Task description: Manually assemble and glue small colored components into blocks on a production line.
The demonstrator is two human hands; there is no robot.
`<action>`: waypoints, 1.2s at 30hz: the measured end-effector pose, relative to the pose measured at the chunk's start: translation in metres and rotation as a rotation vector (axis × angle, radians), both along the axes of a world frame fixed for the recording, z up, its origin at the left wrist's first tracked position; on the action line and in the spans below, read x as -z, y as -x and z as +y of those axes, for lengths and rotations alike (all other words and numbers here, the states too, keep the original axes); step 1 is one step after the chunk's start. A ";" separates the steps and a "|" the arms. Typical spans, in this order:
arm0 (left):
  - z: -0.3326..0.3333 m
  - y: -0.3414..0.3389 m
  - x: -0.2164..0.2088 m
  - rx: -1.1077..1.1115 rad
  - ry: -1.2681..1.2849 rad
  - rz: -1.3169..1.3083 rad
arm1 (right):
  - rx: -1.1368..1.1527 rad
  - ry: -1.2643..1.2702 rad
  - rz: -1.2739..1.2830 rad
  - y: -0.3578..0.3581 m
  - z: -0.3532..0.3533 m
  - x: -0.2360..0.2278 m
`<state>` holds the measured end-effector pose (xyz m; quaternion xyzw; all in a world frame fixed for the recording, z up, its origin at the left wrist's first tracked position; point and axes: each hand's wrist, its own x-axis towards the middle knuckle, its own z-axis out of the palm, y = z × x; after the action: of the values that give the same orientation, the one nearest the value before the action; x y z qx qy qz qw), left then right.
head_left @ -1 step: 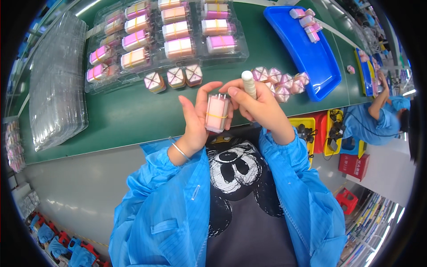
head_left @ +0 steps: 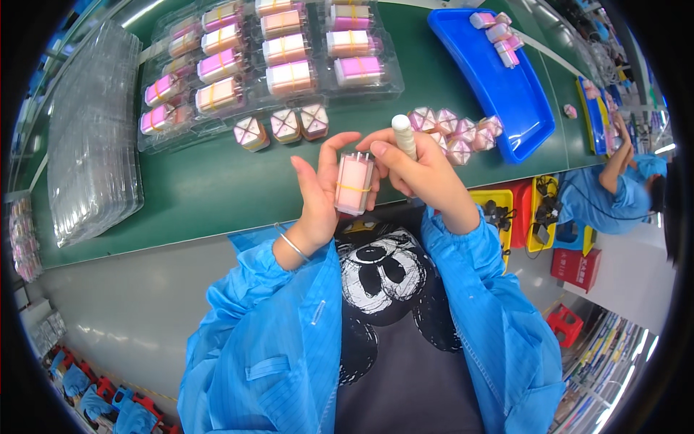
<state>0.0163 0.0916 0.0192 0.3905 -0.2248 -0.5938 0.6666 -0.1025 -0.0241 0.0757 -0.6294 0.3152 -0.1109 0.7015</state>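
In front of my chest, my left hand (head_left: pixel 322 192) is closed round a pale pink block (head_left: pixel 353 181) with a clear casing, a yellow band and thin prongs at its top end. My right hand (head_left: pixel 419 170) grips a thick cream-white stick (head_left: pixel 404 136) with a rounded end and a wrapped-looking shaft, held upright. Its fingertips are close beside the block's pronged end; whether they touch it I cannot tell. Just beyond my left hand, three similar blocks (head_left: pixel 285 126) stand on end. Right of my right hand is a group of several more blocks (head_left: pixel 459 150).
Clear plastic trays (head_left: pixel 394 90) with banded pink and white blocks lie at the back of the green table (head_left: pixel 210 195). Stacked clear trays (head_left: pixel 94 145) stand at left. A blue tray (head_left: pixel 531 130) with several blocks is at right. Farther right, a co-worker in blue (head_left: pixel 603 195) works.
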 end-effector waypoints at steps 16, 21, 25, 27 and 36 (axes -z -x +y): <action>-0.001 0.002 -0.010 0.039 -0.141 -0.237 | -0.086 0.126 0.076 -0.003 -0.005 0.015; 0.011 -0.012 -0.006 0.128 -0.065 -0.258 | -0.149 -0.098 0.020 0.012 -0.014 0.001; 0.015 -0.012 -0.006 0.173 -0.035 -0.118 | -0.198 -0.062 -0.066 0.023 -0.019 0.006; 0.013 -0.010 -0.003 0.167 0.007 -0.113 | -0.207 -0.044 -0.073 0.026 -0.020 0.006; 0.001 -0.014 0.010 -0.165 0.130 -1.005 | 0.157 0.148 -0.179 0.015 -0.006 0.014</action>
<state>0.0304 0.0930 0.0089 0.6020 -0.5224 -0.2631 0.5436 -0.1179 -0.0298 0.0613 -0.6404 0.2908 -0.2441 0.6676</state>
